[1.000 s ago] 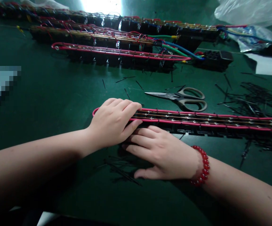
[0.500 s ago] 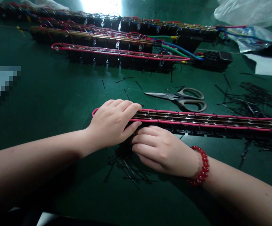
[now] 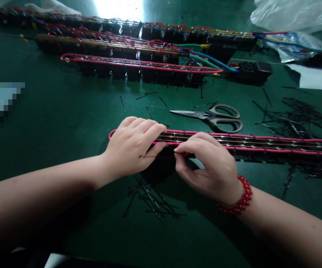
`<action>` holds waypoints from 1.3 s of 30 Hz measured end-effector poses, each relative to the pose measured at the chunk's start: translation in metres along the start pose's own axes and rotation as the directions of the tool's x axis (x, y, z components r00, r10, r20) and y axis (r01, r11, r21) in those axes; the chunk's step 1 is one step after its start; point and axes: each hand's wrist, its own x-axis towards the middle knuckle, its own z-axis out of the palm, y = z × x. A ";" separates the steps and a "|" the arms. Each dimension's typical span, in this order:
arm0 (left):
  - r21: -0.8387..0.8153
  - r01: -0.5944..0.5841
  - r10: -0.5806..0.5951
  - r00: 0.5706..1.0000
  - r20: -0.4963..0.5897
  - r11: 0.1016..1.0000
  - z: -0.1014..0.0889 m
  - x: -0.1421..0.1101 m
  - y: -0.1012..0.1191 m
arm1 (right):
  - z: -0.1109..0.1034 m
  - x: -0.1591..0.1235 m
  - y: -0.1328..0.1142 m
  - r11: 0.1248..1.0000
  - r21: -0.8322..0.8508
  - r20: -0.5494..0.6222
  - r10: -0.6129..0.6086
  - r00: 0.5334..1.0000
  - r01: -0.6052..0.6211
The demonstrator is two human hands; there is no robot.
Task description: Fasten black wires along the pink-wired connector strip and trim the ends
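Observation:
A long black strip with pink wires [image 3: 247,143] lies across the green table [image 3: 60,115] in front of me. My left hand [image 3: 131,149] rests palm down on its left end, fingers curled over the top. My right hand [image 3: 208,163], with a red bead bracelet at the wrist, is beside it at the strip's near side. Its thumb and forefinger pinch a thin black cable tie [image 3: 161,153] whose tail runs left under my left thumb. A loose heap of black cable ties [image 3: 150,199] lies just below both hands.
Scissors [image 3: 213,117] lie just behind the strip. Several similar wired strips [image 3: 138,65] are lined up at the back. More black tie pieces [image 3: 295,117] are scattered at right. Clear plastic bags [image 3: 295,15] and a white sheet [image 3: 315,76] sit at the far right.
My right hand lifted from the heap of ties below the strip and came up to the strip's edge, now pinching one tie. My left hand stayed on the strip's end.

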 end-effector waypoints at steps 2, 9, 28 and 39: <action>-0.006 -0.002 0.002 1.000 0.004 1.000 -0.001 0.000 0.000 | -0.001 -0.001 -0.001 0.995 0.036 -0.006 0.089 0.996 -0.089; -0.035 0.009 -0.009 1.000 0.015 0.999 -0.002 0.001 0.000 | 0.000 -0.009 -0.001 0.946 0.199 -0.007 0.264 0.965 -0.257; -0.113 -0.110 0.095 0.986 -0.136 0.987 -0.004 -0.002 0.001 | -0.002 -0.002 0.000 0.976 0.102 0.031 0.189 0.982 -0.191; -0.103 -0.198 0.193 0.980 -0.059 0.975 -0.004 -0.003 -0.003 | -0.005 -0.002 -0.001 0.961 0.161 0.003 0.227 0.974 -0.225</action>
